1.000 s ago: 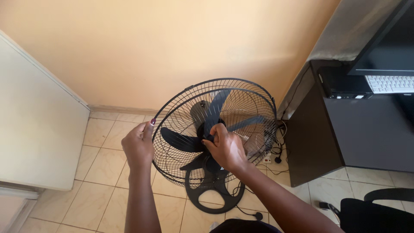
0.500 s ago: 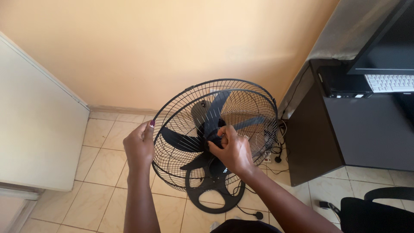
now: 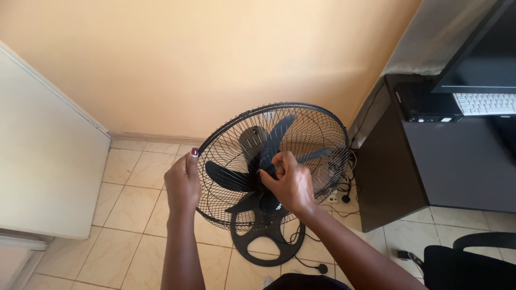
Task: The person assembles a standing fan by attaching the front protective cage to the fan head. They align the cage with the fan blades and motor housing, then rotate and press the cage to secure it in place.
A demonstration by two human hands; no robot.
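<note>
A black standing fan with a round wire grille faces up toward me on the tiled floor near the wall. Its dark blades show through the open front. My left hand grips the grille's left rim. My right hand reaches inside the cage, its fingers pinched on the hub at the blades' centre. The fan's round black base stands on the tiles below.
A white cabinet stands at the left. A dark desk with a white keyboard and a monitor is at the right. Cables and a wall socket lie behind the fan. A black chair is at the lower right.
The fan's grille has shifted slightly right and tilted. My left hand moved right with the rim. My right hand turned a little on the hub.
</note>
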